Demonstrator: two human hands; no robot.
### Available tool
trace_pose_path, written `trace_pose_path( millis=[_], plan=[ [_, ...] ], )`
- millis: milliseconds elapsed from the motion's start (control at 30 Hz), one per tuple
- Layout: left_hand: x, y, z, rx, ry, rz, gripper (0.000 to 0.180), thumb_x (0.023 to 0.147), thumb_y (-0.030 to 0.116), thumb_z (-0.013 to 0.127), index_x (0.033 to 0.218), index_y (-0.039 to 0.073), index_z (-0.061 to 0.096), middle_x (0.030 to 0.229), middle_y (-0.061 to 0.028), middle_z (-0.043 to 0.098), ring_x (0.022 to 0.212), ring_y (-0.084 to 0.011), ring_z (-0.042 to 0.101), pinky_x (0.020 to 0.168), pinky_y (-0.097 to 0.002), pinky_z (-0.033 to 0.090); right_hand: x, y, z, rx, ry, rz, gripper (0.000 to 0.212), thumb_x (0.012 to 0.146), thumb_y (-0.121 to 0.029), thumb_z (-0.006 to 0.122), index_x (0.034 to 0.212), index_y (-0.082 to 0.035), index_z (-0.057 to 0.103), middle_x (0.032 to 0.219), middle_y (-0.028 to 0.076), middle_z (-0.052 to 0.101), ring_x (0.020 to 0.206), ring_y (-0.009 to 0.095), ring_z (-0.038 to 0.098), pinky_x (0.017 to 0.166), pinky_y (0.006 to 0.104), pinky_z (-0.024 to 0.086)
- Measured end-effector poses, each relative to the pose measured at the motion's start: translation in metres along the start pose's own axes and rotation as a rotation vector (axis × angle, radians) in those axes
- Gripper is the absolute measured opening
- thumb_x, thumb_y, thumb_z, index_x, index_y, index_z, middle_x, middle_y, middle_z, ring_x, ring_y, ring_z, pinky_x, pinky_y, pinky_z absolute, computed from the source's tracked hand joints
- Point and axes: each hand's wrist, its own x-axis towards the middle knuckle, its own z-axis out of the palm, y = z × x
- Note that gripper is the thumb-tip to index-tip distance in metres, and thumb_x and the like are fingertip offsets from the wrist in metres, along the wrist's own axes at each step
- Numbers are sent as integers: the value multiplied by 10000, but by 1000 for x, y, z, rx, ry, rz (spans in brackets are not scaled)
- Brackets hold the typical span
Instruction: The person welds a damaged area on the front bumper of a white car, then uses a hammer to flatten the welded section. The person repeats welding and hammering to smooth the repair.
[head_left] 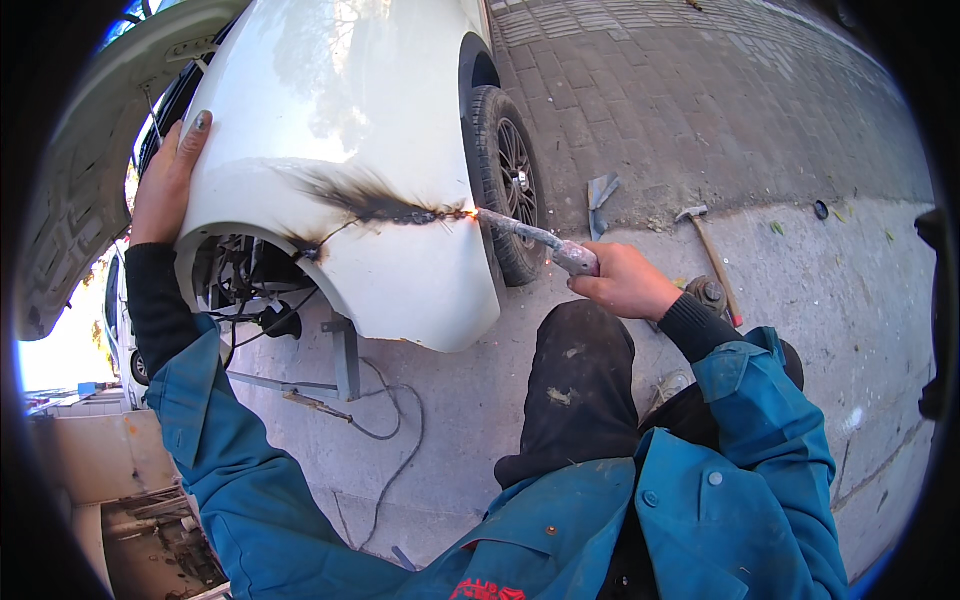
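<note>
A welding torch [533, 235] is in my right hand [632, 282], whose fingers wrap round its handle. Its tip glows orange against the white car body panel [420, 290], at the right end of a dark scorched seam [400, 212]. Black soot spreads above that seam, and a second burnt spot [306, 247] sits beside the round opening. My left hand [165, 195] holds the panel's left edge, near the raised hood; one finger lies along the white surface, and the other fingers are mostly hidden.
The raised hood [75, 180] hangs at far left. Wires dangle in the round opening [245, 270]. A grey metal stand [345, 360] and a cable [410, 440] lie below. By the wheel [508, 180] are a bent metal scrap [600, 203] and a hammer [712, 260].
</note>
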Motion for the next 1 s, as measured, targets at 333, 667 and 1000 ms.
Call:
trace_pose_path(
  millis=[333, 667, 1000],
  plan=[
    [0, -1, 0, -35, -4, -7, 914, 1025, 827, 432, 1432, 37, 649, 1122, -176, 752, 993, -228, 701, 1005, -338, 487, 1, -2, 1, 3, 8, -4, 301, 918, -226, 710, 1096, 17, 707, 938, 237, 756, 906, 396, 749, 848, 469, 573],
    [0, 0, -1, -42, -31, -17, 929, 1020, 830, 438, 1434, 25, 645, 1135, -187, 751, 1011, -250, 704, 1020, -343, 484, 2, -3, 1, 17, 3, 7, 299, 918, -224, 713, 1098, 15, 710, 939, 237, 757, 901, 396, 750, 844, 468, 572],
    [1, -2, 0, -40, -6, -6, 933, 1014, 834, 445, 1447, 31, 640, 1130, -184, 751, 996, -233, 703, 1012, -336, 484, 4, 3, 2, 21, 0, -8, 320, 916, -222, 720, 1138, 9, 714, 953, 237, 761, 915, 389, 755, 853, 468, 572]
  ],
)
